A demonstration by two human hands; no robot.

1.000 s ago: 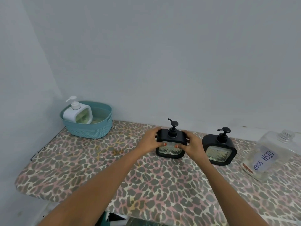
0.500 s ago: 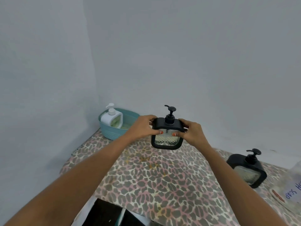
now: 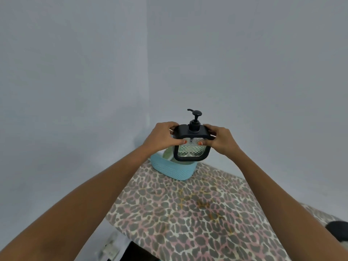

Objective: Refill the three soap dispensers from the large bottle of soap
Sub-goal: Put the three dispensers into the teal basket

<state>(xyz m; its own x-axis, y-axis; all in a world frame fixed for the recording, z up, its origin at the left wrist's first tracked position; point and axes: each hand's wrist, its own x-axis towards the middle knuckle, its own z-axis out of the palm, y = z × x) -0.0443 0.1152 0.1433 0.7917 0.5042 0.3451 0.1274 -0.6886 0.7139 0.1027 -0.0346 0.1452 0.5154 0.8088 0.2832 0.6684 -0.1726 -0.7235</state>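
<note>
Left hand (image 3: pixel 162 137) grips the black soap dispenser (image 3: pixel 191 146) at its 9 o'clock edge, right hand (image 3: pixel 220 140) at 3 o'clock, thumbs pinching the front. Dispenser upright, off the counter (image 3: pixel 188 213); teal basket (image 3: pixel 173 170) at its 6 o'clock.

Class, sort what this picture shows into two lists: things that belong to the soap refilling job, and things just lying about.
Belong to the job:
black pump dispenser, held up in the air
left hand and right hand, gripping its top corners

Lying about:
teal basket
leopard-print table cover
</note>
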